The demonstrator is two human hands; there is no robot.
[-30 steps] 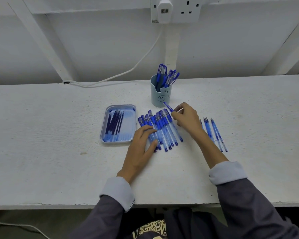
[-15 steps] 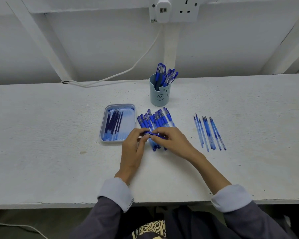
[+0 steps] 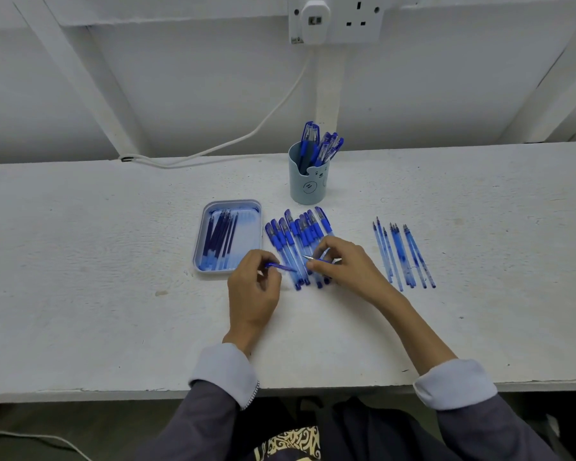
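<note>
Blue piece [image 3: 280,266] is pinched by left hand [image 3: 251,294], tipped pen body [image 3: 313,258] by right hand [image 3: 350,266]; held apart, likely for sorting parts.

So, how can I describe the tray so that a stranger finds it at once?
On the white table, find the upright light blue cup. The tray lies to its left, nearer the person. It alone is flat and shallow with rounded corners, and dark thin refills lie inside, while the neighbouring pens lie bare on the table.

Blue pens [image 3: 296,241] on a white table [image 3: 80,261], pale blue tray [image 3: 228,205], light blue cup [image 3: 308,183] with bear face
</note>
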